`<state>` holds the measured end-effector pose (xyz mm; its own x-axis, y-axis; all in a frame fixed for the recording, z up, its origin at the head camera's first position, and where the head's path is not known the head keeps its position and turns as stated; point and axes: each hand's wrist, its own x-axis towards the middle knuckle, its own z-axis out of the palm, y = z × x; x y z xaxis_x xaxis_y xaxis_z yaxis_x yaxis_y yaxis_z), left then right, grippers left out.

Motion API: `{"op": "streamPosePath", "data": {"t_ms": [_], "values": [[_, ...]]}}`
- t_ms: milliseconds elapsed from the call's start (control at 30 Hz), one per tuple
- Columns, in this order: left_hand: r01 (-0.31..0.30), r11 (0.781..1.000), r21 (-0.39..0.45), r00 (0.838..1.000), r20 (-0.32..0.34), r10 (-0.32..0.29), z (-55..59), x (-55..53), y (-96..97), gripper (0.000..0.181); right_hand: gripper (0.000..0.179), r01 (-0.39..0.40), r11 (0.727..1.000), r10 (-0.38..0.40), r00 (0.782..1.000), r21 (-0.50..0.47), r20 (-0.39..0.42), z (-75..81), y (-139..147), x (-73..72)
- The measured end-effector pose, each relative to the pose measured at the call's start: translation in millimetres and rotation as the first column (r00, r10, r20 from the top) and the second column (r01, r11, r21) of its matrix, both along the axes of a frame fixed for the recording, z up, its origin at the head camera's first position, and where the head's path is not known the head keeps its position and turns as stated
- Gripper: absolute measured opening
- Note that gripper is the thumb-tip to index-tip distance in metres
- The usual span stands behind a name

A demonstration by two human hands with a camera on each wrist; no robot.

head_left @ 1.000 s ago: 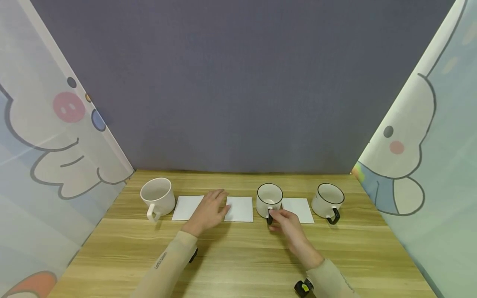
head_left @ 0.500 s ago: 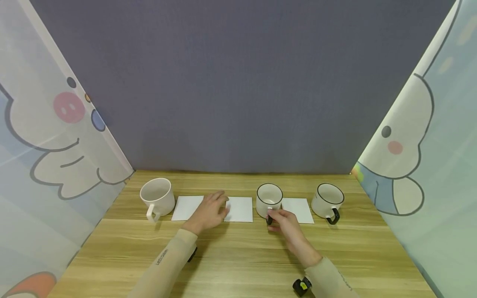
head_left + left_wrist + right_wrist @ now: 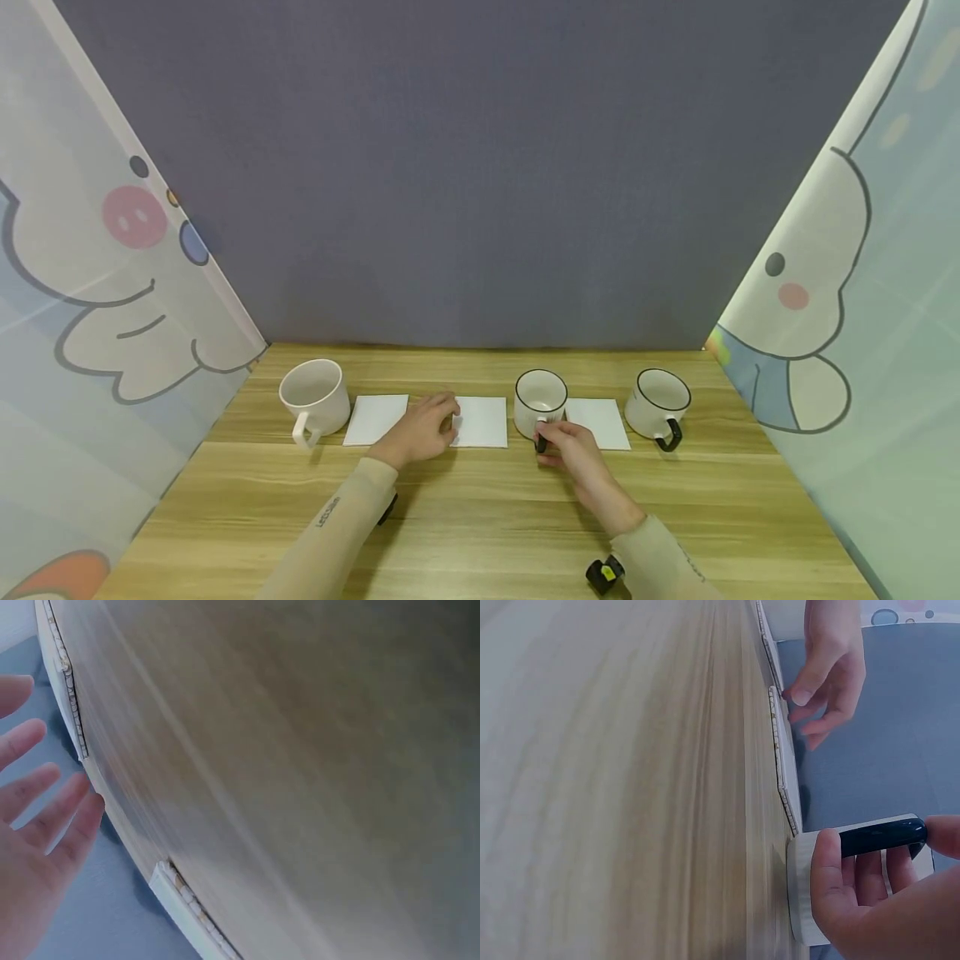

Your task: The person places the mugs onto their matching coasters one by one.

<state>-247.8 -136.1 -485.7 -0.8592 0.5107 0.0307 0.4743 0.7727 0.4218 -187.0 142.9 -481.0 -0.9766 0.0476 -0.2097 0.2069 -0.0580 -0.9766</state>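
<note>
My right hand (image 3: 587, 467) pinches the black handle of a white mug (image 3: 529, 423) with a dark rim. This mug stands upright on the wooden table; in the right wrist view, thumb and fingers close round the handle (image 3: 881, 836). My left hand (image 3: 417, 429) is low over the gap between two flat white squares, the left square (image 3: 371, 417) and the middle square (image 3: 481, 422). Its fingers (image 3: 30, 787) are spread and loosely bent in the left wrist view, holding nothing. I cannot tell whether they touch the table or the middle square's edge.
At the left stands an all-white mug (image 3: 315, 400); another black-handled mug (image 3: 654, 408) is at the far right. A third white square (image 3: 600, 423) lies right of the gripped mug. A grey panel (image 3: 480, 183) rises behind the table (image 3: 480, 525), with printed cloth on both sides.
My left hand's fingers have bent slightly more and dipped toward the table near the middle square. My right hand keeps its hold on the mug handle, and the mug stays in place.
</note>
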Motion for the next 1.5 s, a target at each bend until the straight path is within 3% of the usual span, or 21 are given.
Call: {"op": "streamPosePath", "data": {"t_ms": [267, 667, 1500], "values": [[0.016, 1.0, -0.026, 1.0, 0.021, -0.016, -4.8, -4.6, -0.7, 0.022, 0.024, 0.0, 1.0, 0.0, 1.0, -0.015, 0.001, -1.6, -0.2, -1.0], [0.011, 0.998, -0.065, 0.999, 0.039, -0.008, -3.0, -7.3, -0.2, 0.024, 0.028, -0.019, 0.997, 0.019, 1.0, -0.073, 0.006, 1.3, -1.3, -1.0], [0.004, 0.998, -0.063, 0.998, 0.061, 0.0, -2.4, -8.4, -1.1, 0.024, 0.017, -0.028, 0.985, 0.027, 1.0, -0.17, -0.013, -1.1, -7.2, -0.8]]}}
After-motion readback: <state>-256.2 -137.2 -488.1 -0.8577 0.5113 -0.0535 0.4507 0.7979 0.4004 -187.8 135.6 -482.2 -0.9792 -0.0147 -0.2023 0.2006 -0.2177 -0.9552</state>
